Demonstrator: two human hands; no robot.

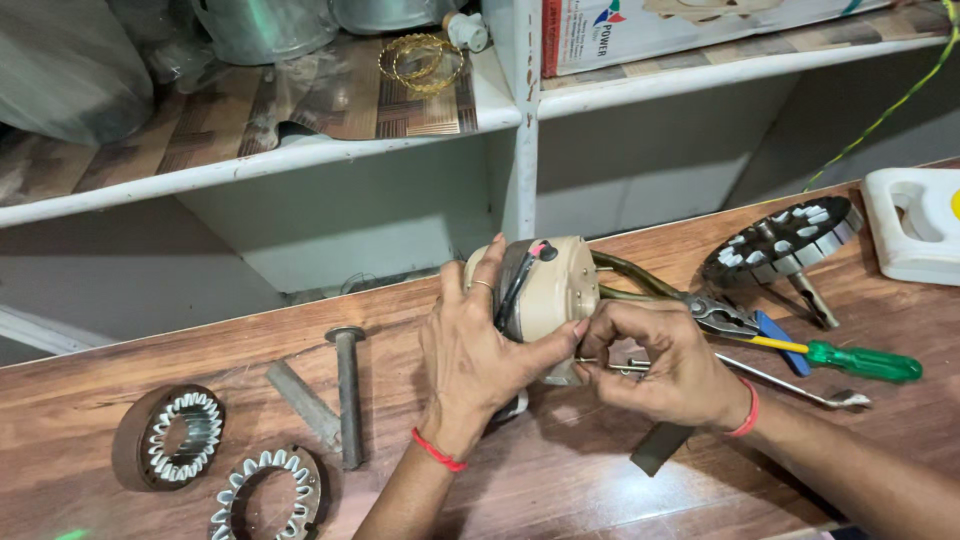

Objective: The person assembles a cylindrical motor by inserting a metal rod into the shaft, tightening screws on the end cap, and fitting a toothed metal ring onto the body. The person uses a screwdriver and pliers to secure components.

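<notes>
A cream-coloured round fan motor (552, 285) with black wires along its side stands on edge on the wooden bench (560, 480). My left hand (475, 355) wraps around its left side and holds it. My right hand (665, 365) pinches at the motor's lower right face, beside a thin metal shaft (610, 366); whether it grips the shaft I cannot tell. Both wrists wear a red thread band.
Two toothed stator rings (168, 437) (268, 495), a bolt (348, 395) and a flat metal bar (300, 402) lie at left. At right lie pliers (720, 318), a green-handled screwdriver (860, 362), a wound stator (782, 240), a spanner (800, 388) and a white plastic container (915, 225). Shelves stand behind.
</notes>
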